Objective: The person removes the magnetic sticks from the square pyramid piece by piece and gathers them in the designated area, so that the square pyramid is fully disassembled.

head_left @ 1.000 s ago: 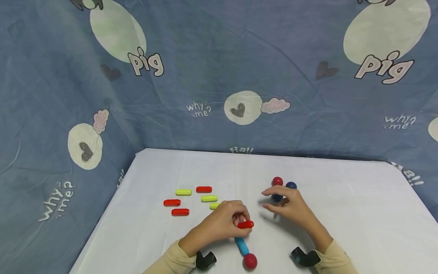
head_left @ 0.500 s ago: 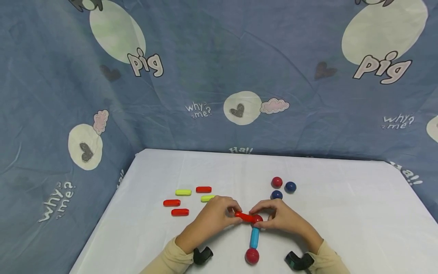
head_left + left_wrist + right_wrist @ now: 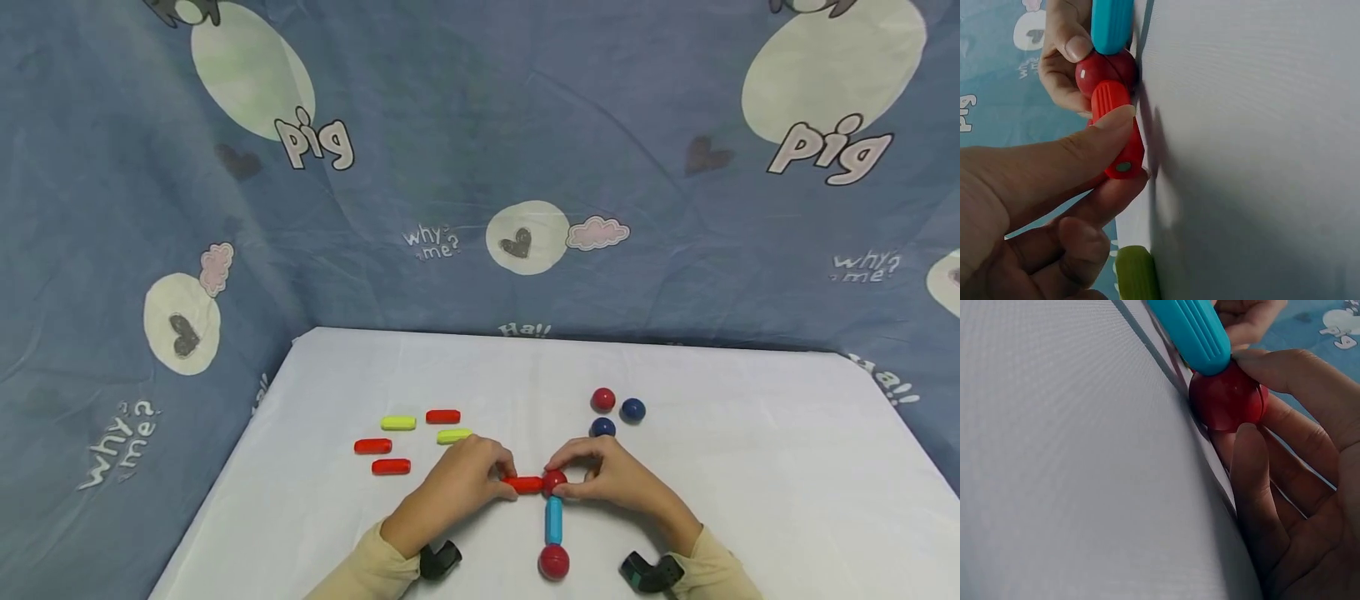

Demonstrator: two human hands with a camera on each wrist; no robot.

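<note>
My left hand [image 3: 468, 479] pinches a red ribbed rod [image 3: 527, 485] between thumb and fingers. The rod's far end meets a red ball [image 3: 554, 482], which my right hand [image 3: 615, 475] holds with its fingertips. From that same ball a blue rod [image 3: 553, 521] runs toward the near edge, ending at a second red ball [image 3: 554, 562]. In the left wrist view, the rod's free end [image 3: 1124, 166] shows a small greenish disc below the thumb. Seen from the right wrist, the blue rod [image 3: 1194, 334] touches the held ball [image 3: 1227, 397].
Left of my hands lie several loose rods, among them a red rod [image 3: 391, 467] and a yellow-green rod [image 3: 398, 423]. Beyond my right hand are a red ball [image 3: 603, 399], a blue ball [image 3: 633, 410] and another blue ball [image 3: 602, 427]. A patterned blue cloth [image 3: 420, 283] hangs behind the white table [image 3: 750, 450].
My right hand has come from beside the loose balls to grip the red ball at the joint. My left hand has moved the red rod against that ball and straightened it sideways.
</note>
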